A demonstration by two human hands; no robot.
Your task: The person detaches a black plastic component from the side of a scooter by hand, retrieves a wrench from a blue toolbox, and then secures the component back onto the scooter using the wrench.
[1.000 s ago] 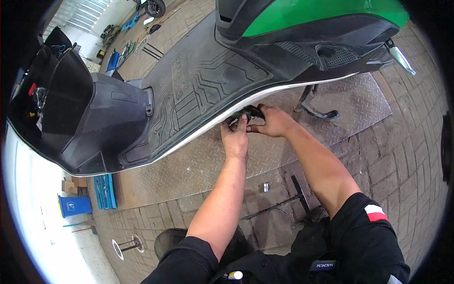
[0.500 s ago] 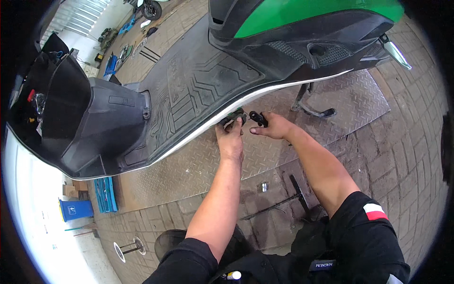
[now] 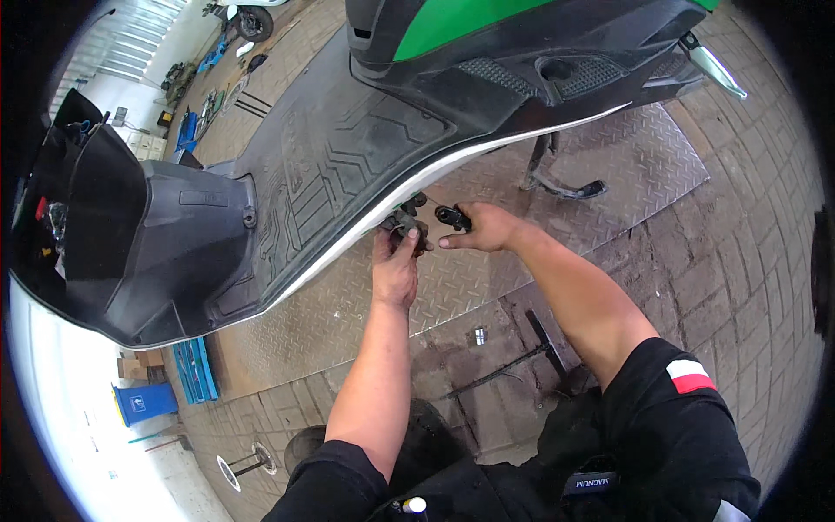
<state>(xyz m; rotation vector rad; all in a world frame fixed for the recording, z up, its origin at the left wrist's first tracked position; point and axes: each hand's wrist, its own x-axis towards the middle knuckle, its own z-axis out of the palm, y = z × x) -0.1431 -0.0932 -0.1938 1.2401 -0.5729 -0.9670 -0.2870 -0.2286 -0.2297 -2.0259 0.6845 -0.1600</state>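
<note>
Head view: scooter (image 3: pixel 374 130) over worn metal plate (image 3: pixel 639 161), diamond-tread texture.
L hand (image 3: pixel 396 277): grasping lumpy dk part (image 3: pixel 405 228), matte, irregular, just below floorboard's outer edge; can't tell if attached.
R hand (image 3: pixel 489 228): gripping short blk piece (image 3: pixel 452 217), smooth, rounded; near the L-hand part, w/ a gap between.
Floorboard (image 3: pixel 304 183): matte blk plastic, raised geometric ribs, wht edge strip (image 3: pixel 432 170).
Stand (image 3: pixel 565 185): curved dk metal, to rt.
Floor (image 3: pixel 731 196): rough gray-brn pavers; small shiny metal cyl. (image 3: pixel 479 336) on it.
</note>
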